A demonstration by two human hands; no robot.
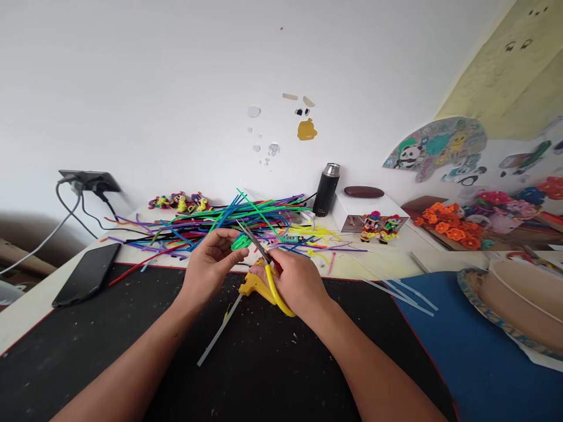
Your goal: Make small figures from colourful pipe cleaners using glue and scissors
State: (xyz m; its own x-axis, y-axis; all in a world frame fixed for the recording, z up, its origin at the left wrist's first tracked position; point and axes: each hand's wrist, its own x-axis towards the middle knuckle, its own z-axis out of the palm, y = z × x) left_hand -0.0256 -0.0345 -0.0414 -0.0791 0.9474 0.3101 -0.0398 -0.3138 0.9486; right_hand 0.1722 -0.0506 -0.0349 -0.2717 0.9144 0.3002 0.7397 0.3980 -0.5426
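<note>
Pinched in the fingers of my left hand (212, 262) is a small green and blue pipe-cleaner piece (240, 241). My right hand (299, 280) grips a pair of scissors (275, 287) with yellow handles, its metal blades pointing up and left beside the green piece. Whether the blades touch it, I cannot tell. Below my hands a yellow glue gun (257, 285) lies on the black mat (246, 375), partly hidden by the right hand. A translucent glue stick (219, 331) sticks out of its back end.
Behind my hands spreads a pile of coloured pipe cleaners (259, 214). A phone (88, 274) lies at left. A black thermos (326, 190) and a white box (352, 211) stand behind, small figures (380, 227) beside them. Several glue sticks (409, 296) and a round basket (523, 305) are at right.
</note>
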